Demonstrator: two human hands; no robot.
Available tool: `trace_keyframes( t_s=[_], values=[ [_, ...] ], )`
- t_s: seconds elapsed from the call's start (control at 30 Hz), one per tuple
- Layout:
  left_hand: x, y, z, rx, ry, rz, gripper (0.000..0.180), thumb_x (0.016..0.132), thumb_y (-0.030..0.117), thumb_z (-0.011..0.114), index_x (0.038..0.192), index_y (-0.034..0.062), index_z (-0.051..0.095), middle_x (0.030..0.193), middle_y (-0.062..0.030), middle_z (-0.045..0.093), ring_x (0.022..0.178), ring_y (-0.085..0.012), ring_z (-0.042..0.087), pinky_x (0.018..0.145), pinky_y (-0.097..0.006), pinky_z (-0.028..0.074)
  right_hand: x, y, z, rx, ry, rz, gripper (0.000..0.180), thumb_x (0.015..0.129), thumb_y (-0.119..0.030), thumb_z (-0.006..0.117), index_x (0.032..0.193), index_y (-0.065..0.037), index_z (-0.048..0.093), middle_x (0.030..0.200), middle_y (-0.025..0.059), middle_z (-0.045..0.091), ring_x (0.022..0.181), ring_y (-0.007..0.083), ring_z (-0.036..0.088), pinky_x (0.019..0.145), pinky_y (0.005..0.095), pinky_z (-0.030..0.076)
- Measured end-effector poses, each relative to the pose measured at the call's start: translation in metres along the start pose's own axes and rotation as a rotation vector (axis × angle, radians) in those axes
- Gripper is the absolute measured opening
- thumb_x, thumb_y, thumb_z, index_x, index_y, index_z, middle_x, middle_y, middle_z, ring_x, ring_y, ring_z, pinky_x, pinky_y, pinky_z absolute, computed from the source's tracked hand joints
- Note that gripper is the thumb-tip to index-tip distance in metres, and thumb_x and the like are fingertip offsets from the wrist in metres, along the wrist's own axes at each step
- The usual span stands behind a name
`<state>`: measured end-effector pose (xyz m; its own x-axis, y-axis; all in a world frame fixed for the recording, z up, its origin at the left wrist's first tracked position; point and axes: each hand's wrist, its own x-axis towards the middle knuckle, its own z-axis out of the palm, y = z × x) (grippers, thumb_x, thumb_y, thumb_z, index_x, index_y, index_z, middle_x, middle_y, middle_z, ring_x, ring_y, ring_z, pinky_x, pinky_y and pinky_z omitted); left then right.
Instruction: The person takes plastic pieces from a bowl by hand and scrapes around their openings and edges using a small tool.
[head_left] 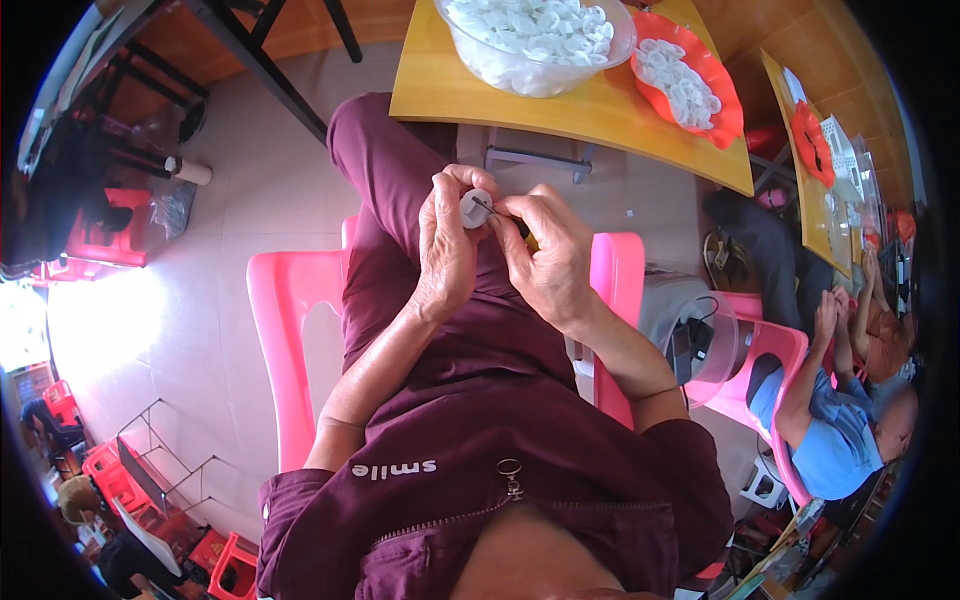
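My left hand (447, 240) is closed around a small round white plastic piece (474, 209), pinching it between thumb and fingers above my lap. Close beside it, my right hand (550, 250) grips a slim tool (531, 241) with a dark, thin tip and a bit of yellow and black showing at the fingers. The tip touches the face of the white piece or lies just over it. Most of the tool's handle is hidden by my right hand, so its exact kind cannot be made out.
A clear bowl (540, 85) heaped with white plastic pieces and a red scalloped tray (725, 105) with more stand on the yellow table (430, 85) ahead. On the right, a person in blue (835, 440) sits on a pink chair (785, 345). A clear plastic bin (722, 350) stands beside my chair.
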<state>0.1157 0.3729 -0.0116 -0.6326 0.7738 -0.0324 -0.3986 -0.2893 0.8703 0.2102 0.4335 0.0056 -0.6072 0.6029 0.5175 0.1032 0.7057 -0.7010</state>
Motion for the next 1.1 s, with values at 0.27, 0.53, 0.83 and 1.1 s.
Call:
trace_keyframes(
  t_s=[0.27,0.53,0.83,1.1],
  values=[
    [0.004,-0.003,-0.014,0.154,-0.022,-0.02,0.063,0.093,0.06,0.015,0.078,0.0082,0.048,0.067,0.0016,0.045,0.055,-0.0039,0.037,0.05,-0.019,0.03,-0.003,-0.003,-0.002,0.006,-0.083,-0.006,0.014,0.071,0.007,0.067,0.082,0.001,0.06,0.074,0.0092,0.055,0.061,0.0217,0.057,0.052,0.0298,0.044],
    [0.008,0.001,-0.021,0.211,-0.105,-0.065,0.076,0.083,0.073,0.008,0.074,0.0082,0.046,0.054,0.0041,0.037,0.047,-0.0036,0.031,0.043,-0.02,0.023,-0.001,-0.01,-0.005,-0.213,-0.012,-0.139,0.019,0.068,0.006,0.067,0.085,-0.003,0.067,0.072,0.0066,0.053,0.053,0.0197,0.055,0.046,0.0301,0.043],
    [0.01,0.003,-0.022,0.405,-0.126,0.0,0.086,0.074,0.081,0.006,0.073,0.0056,0.046,0.055,0.0026,0.039,0.048,-0.0048,0.033,0.044,-0.021,0.025,-0.004,-0.006,-0.006,-0.384,0.071,-0.305,0.023,0.064,-0.003,0.065,0.087,-0.008,0.065,0.07,0.0021,0.047,0.056,0.0165,0.051,0.046,0.0295,0.041],
    [0.011,0.0,-0.024,0.424,-0.147,-0.001,0.088,0.072,0.082,0.005,0.072,0.0049,0.046,0.059,0.0012,0.042,0.052,-0.0059,0.036,0.046,-0.022,0.027,-0.005,-0.005,-0.007,-0.399,0.01,-0.287,0.02,0.065,-0.006,0.065,0.084,-0.009,0.064,0.07,0.001,0.047,0.057,0.0159,0.051,0.048,0.0294,0.042]
  ],
)
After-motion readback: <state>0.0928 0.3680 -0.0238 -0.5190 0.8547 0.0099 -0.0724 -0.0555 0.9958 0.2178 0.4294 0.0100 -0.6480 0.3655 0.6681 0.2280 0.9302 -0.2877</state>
